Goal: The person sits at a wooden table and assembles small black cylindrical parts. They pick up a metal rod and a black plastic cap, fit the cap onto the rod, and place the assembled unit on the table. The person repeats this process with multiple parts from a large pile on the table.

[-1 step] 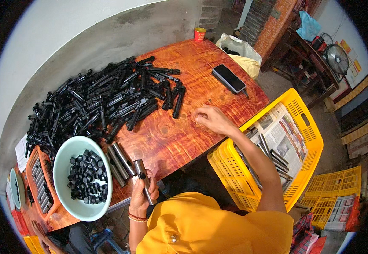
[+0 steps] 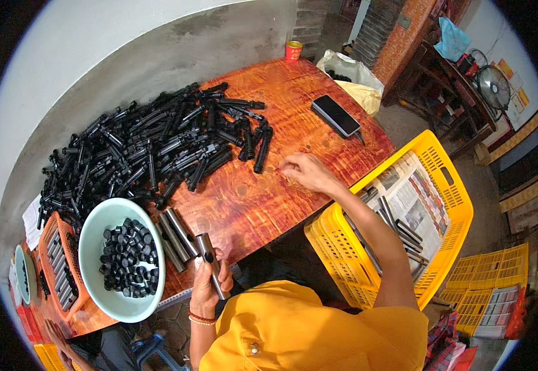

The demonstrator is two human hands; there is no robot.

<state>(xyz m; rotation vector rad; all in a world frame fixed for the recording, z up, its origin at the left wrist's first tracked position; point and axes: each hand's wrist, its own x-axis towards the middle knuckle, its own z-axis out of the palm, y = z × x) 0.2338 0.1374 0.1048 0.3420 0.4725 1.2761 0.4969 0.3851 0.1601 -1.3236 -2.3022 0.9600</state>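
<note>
My left hand (image 2: 204, 289) is closed around a dark grey metal tube (image 2: 206, 252), held tilted at the table's near edge. Over the bare wood, my right hand (image 2: 309, 172) hovers with loosely bent fingers and nothing visible in them. The nearest thing to its fingertips is a black ribbed rod-like part (image 2: 262, 150), at the right end of a large heap of similar black parts (image 2: 151, 145). Several more metal tubes (image 2: 173, 238) lie side by side left of the held one. Beside them stands a pale green bowl (image 2: 88, 272) with many short black caps (image 2: 130, 253).
A yellow crate (image 2: 457, 198), lined with newspaper and holding several tubes, stands at my right below the table edge. A phone-like device (image 2: 336, 115) and a red cup (image 2: 293, 51) sit farther back. An orange basket (image 2: 51, 238) and another person's hand (image 2: 60, 342) are at the left.
My right hand has shifted slightly left, toward the black parts. The left hand and its tube look unchanged.
</note>
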